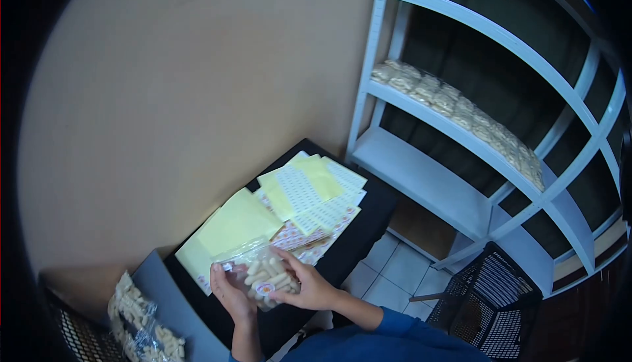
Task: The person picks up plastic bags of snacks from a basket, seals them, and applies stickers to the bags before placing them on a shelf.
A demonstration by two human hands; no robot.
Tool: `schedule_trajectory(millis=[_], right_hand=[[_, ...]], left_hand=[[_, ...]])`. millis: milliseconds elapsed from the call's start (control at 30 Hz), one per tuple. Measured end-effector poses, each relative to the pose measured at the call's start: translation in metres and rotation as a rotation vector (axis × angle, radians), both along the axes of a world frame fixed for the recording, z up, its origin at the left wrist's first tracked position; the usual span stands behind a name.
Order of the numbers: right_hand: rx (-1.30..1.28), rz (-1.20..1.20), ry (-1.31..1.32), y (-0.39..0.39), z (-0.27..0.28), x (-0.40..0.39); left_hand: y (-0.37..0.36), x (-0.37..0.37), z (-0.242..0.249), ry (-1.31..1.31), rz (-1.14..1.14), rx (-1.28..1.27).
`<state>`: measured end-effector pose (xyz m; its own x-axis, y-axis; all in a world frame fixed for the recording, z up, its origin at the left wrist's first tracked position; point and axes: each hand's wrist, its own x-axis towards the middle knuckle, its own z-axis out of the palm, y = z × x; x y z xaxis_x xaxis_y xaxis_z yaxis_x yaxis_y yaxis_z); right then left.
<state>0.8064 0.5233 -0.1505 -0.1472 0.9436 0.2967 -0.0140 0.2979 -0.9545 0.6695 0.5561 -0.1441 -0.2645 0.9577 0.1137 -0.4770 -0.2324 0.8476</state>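
Observation:
A clear plastic bag (268,275) of pale, finger-shaped pieces, with a round sticker on its front, is held between both hands over the black table (220,319). My right hand (309,286) grips the bag's right side, thumb near the sticker. At the left edge of the bag is my left hand (230,293), its fingers bent against the plastic near a small shiny spot that I cannot make out. Behind the bag lie yellow sheets (240,220) and overlapping sheets of printed stickers (309,194).
Filled bags (454,102) line a white metal shelf (421,108) at the right. A black perforated crate (490,303) stands on the tiled floor. At the lower left, more filled bags (141,319) lie beside a grey panel (174,296) and a dark basket (85,329).

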Motion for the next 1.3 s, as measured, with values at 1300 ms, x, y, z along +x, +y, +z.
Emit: schedule_trajectory(millis=[1300], right_hand=[[-0.61,-1.665,-0.953,0.176,0.028,0.751]], left_hand=[[0.013,0.131,-0.01,0.407,0.573,-0.174]])
